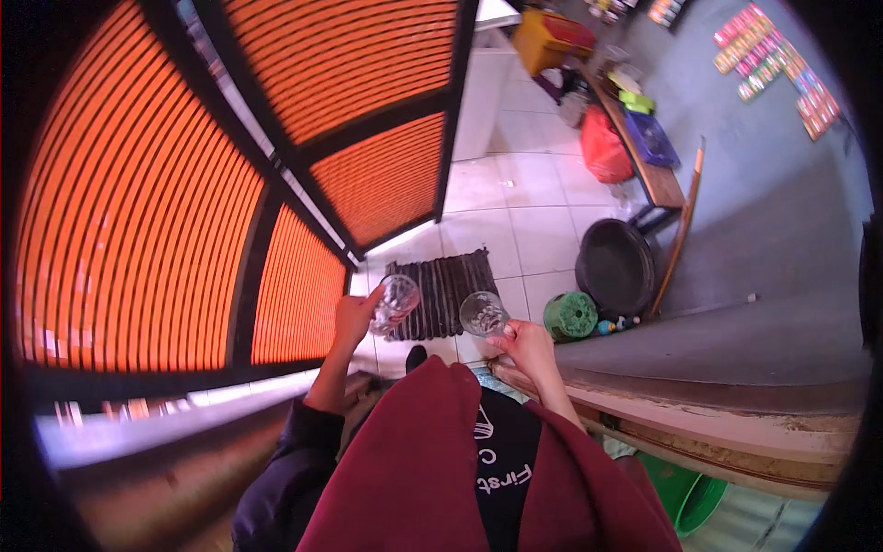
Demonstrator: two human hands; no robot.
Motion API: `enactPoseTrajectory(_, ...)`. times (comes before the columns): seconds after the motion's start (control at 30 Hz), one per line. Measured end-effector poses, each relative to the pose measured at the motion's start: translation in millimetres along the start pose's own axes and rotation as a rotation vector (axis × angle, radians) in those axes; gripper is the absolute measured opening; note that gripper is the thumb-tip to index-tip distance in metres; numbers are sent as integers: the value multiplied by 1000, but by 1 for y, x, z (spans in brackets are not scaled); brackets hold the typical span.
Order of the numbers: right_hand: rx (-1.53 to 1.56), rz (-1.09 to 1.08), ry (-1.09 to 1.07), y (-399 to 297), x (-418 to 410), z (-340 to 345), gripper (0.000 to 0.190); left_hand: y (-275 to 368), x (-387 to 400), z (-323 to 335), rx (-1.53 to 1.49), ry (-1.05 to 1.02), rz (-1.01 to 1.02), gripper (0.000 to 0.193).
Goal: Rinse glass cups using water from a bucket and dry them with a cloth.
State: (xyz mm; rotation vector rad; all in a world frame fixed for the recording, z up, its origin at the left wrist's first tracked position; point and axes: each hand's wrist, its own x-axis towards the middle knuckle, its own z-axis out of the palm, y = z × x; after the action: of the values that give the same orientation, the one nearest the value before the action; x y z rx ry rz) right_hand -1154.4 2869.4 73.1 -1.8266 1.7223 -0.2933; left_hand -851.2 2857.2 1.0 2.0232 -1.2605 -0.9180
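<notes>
My left hand (356, 319) grips a clear glass mug (397, 300) by its side, with the thumb along the near edge. In my right hand (524, 343) is a second clear glass mug (483, 312), held low by the fingers. Both mugs are in the air in front of my body, a forearm's width or more apart. Beyond them on the floor lies a dark striped woven mat (445, 290). Whether the mugs contain anything cannot be made out.
Orange slatted panels (138, 207) in black frames rise on the left. At right stand a black basin (614, 265), a green bucket (571, 316), a leaning wooden stick (683, 228) and a low bench (652, 176). A red plastic bag (604, 146) is beside the bench. White tiles (483, 183) cover the floor.
</notes>
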Motion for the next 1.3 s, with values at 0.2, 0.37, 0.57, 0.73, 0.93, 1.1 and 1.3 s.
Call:
enactPoseTrajectory(0.2, 86, 157, 179, 72, 101, -12, 45, 18, 105, 28, 19, -163, 10, 60)
enactPoseTrajectory(0.37, -274, 152, 620, 162, 139, 0, 42, 76, 152, 87, -123, -279, -127, 57)
enactPoseTrajectory(0.57, 386, 833, 532, 288, 151, 32, 39, 142, 243, 199, -130, -898, -28, 45)
enactPoseTrajectory(0.73, 494, 1455, 383, 360, 182, 1, 48, 278, 281, 368, 262, -1391, 165, 43)
enactPoseTrajectory(0.93, 394, 1362, 376, 450, 249, -160, 46, 493, 222, 602, 1057, -1422, 1348, 28)
enactPoseTrajectory(1.1, 396, 1555, 248, 448, 271, -246, 46, 514, 227, 690, 955, -1342, 1656, 29)
enactPoseTrajectory(1.3, 533, 1354, 724, 465, 268, -215, 34, 525, 304, 656, 459, -1548, 989, 33)
